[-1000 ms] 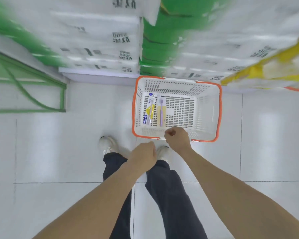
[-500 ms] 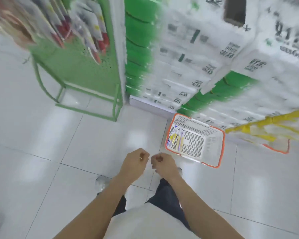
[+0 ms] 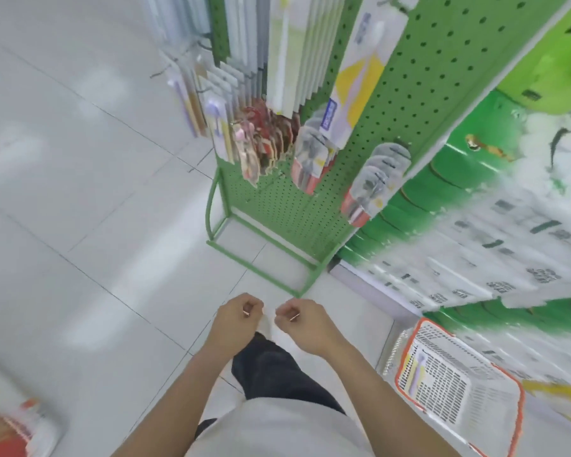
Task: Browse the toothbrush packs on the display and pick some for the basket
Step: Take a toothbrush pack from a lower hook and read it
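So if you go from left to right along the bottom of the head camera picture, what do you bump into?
Red and white packs → left hand → right hand → white basket with the orange rim, with toothbrush packs already inside.

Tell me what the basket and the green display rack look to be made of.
Basket: looks like moulded plastic, white slotted walls with an orange rim; the even grid suggests moulding.
Green display rack: probably painted sheet metal, a panel pierced with regular peg holes on a bent tube base, with a slight sheen. Motion blur leaves both uncertain.
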The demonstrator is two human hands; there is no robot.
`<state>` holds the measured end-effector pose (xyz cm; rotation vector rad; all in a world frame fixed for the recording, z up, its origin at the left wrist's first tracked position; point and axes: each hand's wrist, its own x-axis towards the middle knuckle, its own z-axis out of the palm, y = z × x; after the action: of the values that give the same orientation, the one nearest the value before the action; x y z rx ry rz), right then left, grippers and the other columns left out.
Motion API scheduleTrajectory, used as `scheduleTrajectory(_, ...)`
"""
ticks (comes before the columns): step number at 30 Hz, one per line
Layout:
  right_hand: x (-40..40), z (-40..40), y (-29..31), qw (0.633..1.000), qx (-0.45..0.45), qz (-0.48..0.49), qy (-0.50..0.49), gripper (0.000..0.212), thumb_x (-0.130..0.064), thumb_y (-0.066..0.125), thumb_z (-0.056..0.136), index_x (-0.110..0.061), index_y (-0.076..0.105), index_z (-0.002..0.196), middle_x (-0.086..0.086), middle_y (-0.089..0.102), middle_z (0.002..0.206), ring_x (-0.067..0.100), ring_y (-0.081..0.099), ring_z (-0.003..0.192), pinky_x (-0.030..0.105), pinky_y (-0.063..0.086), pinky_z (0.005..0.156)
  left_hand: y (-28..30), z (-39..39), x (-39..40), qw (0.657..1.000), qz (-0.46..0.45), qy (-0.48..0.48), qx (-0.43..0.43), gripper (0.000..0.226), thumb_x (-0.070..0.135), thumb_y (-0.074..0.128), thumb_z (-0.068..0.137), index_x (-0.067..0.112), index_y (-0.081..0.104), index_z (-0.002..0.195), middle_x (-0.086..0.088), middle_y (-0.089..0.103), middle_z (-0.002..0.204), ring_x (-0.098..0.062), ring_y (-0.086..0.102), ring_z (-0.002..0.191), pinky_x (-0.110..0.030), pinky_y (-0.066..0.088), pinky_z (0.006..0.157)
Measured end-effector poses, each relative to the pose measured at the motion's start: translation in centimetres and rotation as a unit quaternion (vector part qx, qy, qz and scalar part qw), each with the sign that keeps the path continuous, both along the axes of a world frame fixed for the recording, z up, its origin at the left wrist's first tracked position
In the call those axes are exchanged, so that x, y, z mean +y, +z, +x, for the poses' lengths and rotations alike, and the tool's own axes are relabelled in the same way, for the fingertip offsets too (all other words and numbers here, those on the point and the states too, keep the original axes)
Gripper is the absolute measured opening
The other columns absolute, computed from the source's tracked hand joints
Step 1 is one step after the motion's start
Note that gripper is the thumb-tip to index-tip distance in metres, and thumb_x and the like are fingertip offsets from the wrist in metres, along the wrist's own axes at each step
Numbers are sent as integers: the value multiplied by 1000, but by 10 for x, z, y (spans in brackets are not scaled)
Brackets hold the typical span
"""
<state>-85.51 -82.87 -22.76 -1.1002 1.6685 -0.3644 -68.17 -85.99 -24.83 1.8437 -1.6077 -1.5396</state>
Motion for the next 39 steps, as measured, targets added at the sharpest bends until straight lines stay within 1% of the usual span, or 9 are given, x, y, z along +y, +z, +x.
scheduleTrajectory(7,-142,55,28,993,-38,-106,-24,10,-20,67,95,-25,70,102,-9,68,88,-6,59,70,8,44,68,32,63,-146,993,-60,98,5,15,18,59,97,27,68,88,3,72,87,-20,71,79,-33,53,74)
scheduleTrajectory(19,-322,177,57,959,-47,-221,-171,20,-14,63,97,-23,65,115,-12,66,115,-2,59,106,9,50,71,58,148,-379,974,-181,117,72,22,21,61,97,21,60,119,13,64,114,6,61,95,-11,45,68)
scheduleTrajectory(22,-353,207,54,955,-29,-227,-192,46,-14,59,99,-28,50,142,-17,49,144,0,44,133,14,41,104,61,160,-430,975,-194,51,93,33,16,57,99,20,53,132,11,58,127,-5,59,109,-7,45,72)
scheduleTrajectory(26,-389,229,60,955,-30,-213,-203,73,-6,52,99,-31,20,160,-26,24,152,-9,19,142,11,15,114,76,162,-479,969,-207,-26,131,34,9,53,101,26,51,130,13,58,127,-4,58,111,-4,45,78)
scheduleTrajectory(28,-402,237,64,950,-36,-208,-229,77,-4,51,99,-32,14,161,-25,20,154,-11,21,140,3,20,110,82,160,-492,965,-215,-56,141,28,9,56,100,28,55,120,21,61,116,8,60,102,-4,46,76)
scheduleTrajectory(31,-413,244,68,944,-51,-195,-263,77,-1,49,101,-29,10,162,-25,21,152,-29,32,117,-10,33,76,79,159,-504,961,-227,-77,134,16,10,61,97,17,62,111,17,67,105,9,64,92,-10,50,78)
scheduleTrajectory(34,-420,248,67,940,-54,-193,-277,75,-5,50,101,-28,11,161,-22,27,153,-8,35,139,-1,39,91,73,162,-513,963,-225,-81,126,10,10,65,95,11,68,105,4,72,98,-12,69,91,-23,54,84)
scheduleTrajectory(36,-423,251,64,938,-54,-195,-281,74,-6,51,101,-28,14,161,-23,28,153,4,33,146,25,39,114,70,163,-515,964,-213,-97,128,6,11,67,94,8,70,98,-2,73,91,-19,69,88,-23,54,81)
scheduleTrajectory(39,-422,253,61,933,-68,-198,-292,69,-7,50,101,-31,21,159,-21,30,156,5,38,143,43,44,112,70,162,-510,961,-217,-108,136,8,11,63,97,6,69,94,-5,72,90,-19,66,84,-13,49,75)
